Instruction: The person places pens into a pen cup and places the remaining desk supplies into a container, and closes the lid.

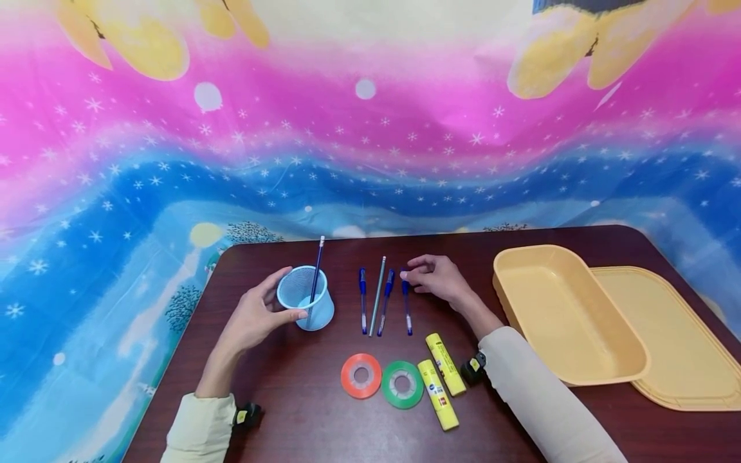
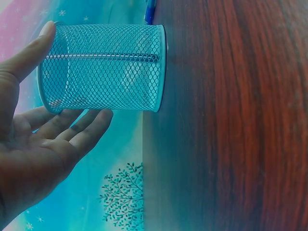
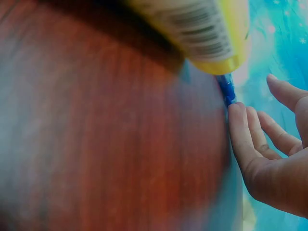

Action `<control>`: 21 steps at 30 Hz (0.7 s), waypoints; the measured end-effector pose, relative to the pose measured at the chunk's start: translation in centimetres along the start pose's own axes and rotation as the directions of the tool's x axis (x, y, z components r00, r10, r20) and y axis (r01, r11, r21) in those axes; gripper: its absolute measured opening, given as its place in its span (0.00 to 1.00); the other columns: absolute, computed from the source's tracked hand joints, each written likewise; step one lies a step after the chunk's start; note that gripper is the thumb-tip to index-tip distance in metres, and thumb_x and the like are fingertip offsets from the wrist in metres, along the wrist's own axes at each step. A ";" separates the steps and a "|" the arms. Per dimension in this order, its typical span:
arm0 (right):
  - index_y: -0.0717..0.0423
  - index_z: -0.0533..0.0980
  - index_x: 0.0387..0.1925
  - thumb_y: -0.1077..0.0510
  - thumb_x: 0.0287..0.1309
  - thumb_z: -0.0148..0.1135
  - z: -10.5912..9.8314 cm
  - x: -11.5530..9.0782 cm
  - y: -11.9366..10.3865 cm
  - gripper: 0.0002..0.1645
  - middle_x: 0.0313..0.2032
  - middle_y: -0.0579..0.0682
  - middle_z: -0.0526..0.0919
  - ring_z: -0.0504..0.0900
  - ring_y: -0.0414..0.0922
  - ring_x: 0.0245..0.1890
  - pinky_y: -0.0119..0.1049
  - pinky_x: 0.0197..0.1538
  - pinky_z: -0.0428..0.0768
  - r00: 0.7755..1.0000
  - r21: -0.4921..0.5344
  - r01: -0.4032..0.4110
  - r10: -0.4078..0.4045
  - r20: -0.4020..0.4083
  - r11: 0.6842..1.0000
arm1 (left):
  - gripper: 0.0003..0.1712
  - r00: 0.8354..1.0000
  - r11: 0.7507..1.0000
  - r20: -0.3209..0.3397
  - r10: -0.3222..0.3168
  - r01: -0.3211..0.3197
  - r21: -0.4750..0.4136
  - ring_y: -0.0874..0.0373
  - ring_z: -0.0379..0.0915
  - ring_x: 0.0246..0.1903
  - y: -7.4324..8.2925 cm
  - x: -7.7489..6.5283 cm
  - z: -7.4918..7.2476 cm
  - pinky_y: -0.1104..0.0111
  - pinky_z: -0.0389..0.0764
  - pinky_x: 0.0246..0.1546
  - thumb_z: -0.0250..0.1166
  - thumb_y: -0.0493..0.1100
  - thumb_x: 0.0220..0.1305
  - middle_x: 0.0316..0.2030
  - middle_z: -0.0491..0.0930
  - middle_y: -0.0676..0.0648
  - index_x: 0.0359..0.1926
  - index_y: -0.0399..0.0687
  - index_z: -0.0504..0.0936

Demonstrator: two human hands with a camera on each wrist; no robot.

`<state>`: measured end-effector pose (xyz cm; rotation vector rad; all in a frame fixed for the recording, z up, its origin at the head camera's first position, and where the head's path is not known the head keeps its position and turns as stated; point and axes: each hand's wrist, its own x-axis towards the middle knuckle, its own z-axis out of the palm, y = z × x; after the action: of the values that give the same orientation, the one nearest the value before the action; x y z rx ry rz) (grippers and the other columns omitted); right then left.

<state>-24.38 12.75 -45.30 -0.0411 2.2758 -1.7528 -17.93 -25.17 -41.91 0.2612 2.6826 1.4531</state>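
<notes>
My left hand (image 1: 255, 315) holds a light blue mesh pen cup (image 1: 321, 316) that stands upright on the table. The thumb lies at the rim and the fingers spread along the far side; the left wrist view shows the mesh cup (image 2: 101, 67) between them. A dark blue pencil (image 1: 318, 270) leans inside the cup. Over at the right, my right hand (image 1: 440, 280) hovers at the capped end of a blue pen (image 1: 407, 305), thumb apart from the fingers (image 3: 242, 130). Left of that pen lie another blue pen (image 1: 388, 289), a grey-green pencil (image 1: 378, 296) and a third blue pen (image 1: 363, 296).
An orange tape roll (image 1: 348, 376) and a green tape roll (image 1: 390, 392) lie nearer the front. Beside them are two yellow glue sticks (image 1: 438, 395). At the right, a yellow plastic box (image 1: 570, 315) overlaps its lid (image 1: 677, 341). A printed cloth (image 1: 370, 148) hangs behind the table.
</notes>
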 end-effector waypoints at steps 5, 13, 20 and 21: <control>0.59 0.76 0.57 0.53 0.59 0.72 0.2 0.0 0.3 0.28 0.45 0.60 0.84 0.87 0.52 0.42 0.44 0.43 0.87 1.000 -0.013 -0.002 0.002 0.002 1.000 | 0.58 1.000 1.000 0.002 0.003 -0.003 -0.009 0.46 0.75 0.62 0.0 0.0 0.0 0.54 0.82 0.52 0.80 0.59 0.45 0.66 0.71 0.44 0.75 0.63 0.61; 0.59 0.78 0.53 0.54 0.52 0.77 0.7 0.0 0.5 0.28 0.37 0.55 0.88 0.88 0.49 0.33 0.42 0.33 0.87 0.999 -0.094 -0.036 0.032 -0.038 0.995 | 0.57 1.000 1.000 -0.003 0.004 -0.004 -0.003 0.46 0.74 0.62 -0.1 0.0 0.1 0.54 0.82 0.53 0.80 0.58 0.45 0.66 0.72 0.44 0.75 0.62 0.61; 0.59 0.80 0.46 0.54 0.46 0.81 1.7 0.1 0.3 0.27 0.32 0.52 0.87 0.86 0.46 0.25 0.41 0.27 0.86 0.996 -0.224 -0.042 0.023 -0.087 0.974 | 0.57 1.000 1.000 0.000 0.012 -0.012 0.005 0.43 0.74 0.62 -0.1 0.1 0.1 0.53 0.82 0.53 0.80 0.58 0.47 0.66 0.71 0.41 0.75 0.60 0.60; 0.59 0.80 0.46 0.54 0.45 0.81 1.8 0.0 0.3 0.27 0.32 0.52 0.87 0.86 0.46 0.24 0.40 0.26 0.85 0.995 -0.241 -0.044 0.023 -0.093 0.969 | 0.57 1.000 1.000 0.000 0.009 -0.009 0.008 0.43 0.74 0.62 -0.1 0.1 0.1 0.54 0.82 0.53 0.79 0.58 0.47 0.66 0.71 0.41 0.75 0.60 0.60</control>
<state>-23.96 11.10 -46.01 0.0293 2.5290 -1.4775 -17.99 -25.16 -42.04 0.2744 2.6912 1.4452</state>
